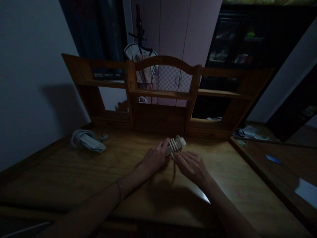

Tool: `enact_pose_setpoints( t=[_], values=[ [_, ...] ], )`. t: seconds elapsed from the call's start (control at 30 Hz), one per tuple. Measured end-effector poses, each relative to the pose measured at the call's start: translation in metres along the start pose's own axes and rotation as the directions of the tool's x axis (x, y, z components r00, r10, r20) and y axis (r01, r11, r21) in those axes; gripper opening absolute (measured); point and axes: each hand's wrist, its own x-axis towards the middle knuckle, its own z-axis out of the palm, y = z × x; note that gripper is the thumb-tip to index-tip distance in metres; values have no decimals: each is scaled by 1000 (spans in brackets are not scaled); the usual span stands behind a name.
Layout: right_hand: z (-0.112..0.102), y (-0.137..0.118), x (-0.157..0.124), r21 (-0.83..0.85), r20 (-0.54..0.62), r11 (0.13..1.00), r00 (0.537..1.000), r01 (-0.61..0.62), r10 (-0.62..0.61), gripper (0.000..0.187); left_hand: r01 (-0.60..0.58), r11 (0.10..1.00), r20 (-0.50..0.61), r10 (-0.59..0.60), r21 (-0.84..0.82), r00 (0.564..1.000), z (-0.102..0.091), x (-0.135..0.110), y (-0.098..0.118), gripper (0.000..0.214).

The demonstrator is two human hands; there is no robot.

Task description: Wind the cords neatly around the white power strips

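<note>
Above the middle of the wooden desk, my left hand point(156, 154) grips a pale power strip point(183, 142). Its white cord point(174, 145) is wound round the strip in several turns. My right hand point(192, 165) is closed on the cord just below the strip, with the fingers pinched together. Part of the strip is hidden behind my left fingers. A second white power strip point(90, 142) lies on the desk at the left, its cord looped behind it and its plug point(103, 137) beside it.
A wooden shelf unit point(160, 94) rises along the desk's point(128, 195) back edge. The wall point(37, 82) borders the left side. On a lower surface at the right lie a blue card point(273, 159) and white paper point(307, 191). Clothes point(142, 62) hang behind the shelf.
</note>
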Motion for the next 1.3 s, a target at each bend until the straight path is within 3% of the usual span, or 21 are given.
enact_pose_setpoints(
  t=[0.13,0.3,0.5,0.63,0.8,1.0,1.07,1.17,1.23,1.3],
  values=[
    [-5,4,-3,29,-70,998,996,-56,58,5,-49,999,68,47,24,997,0,0,1,66],
    [-14,11,-1,58,-71,984,982,-171,175,10,-83,996,58,81,23,995,-4,3,0,67],
    [-12,19,0,92,-64,958,958,-273,279,16,185,968,-118,-166,170,979,-26,16,-16,66],
    [-13,17,-4,-47,-172,968,956,-248,237,29,261,943,-115,-242,208,963,-29,18,-22,64],
    [-27,23,-10,-321,-253,935,965,-151,69,41,73,992,58,-79,106,995,-26,9,-9,62],
    [-32,20,-8,-497,-359,857,931,-136,-60,30,-199,978,143,188,64,972,-24,-4,14,64],
    [-29,12,-6,-454,-389,881,919,-134,-61,25,-323,943,170,306,83,937,-18,-9,22,54],
    [-29,6,-4,-305,-369,944,929,-125,4,17,-496,866,240,468,68,850,-9,-16,31,36],
    [-32,10,-2,-183,-300,968,948,-170,110,9,-576,815,258,545,59,798,-6,-19,36,30],
    [-36,20,-1,-94,-199,962,951,-257,235,21,-667,743,249,638,51,729,-5,-20,39,30]
  ],
)
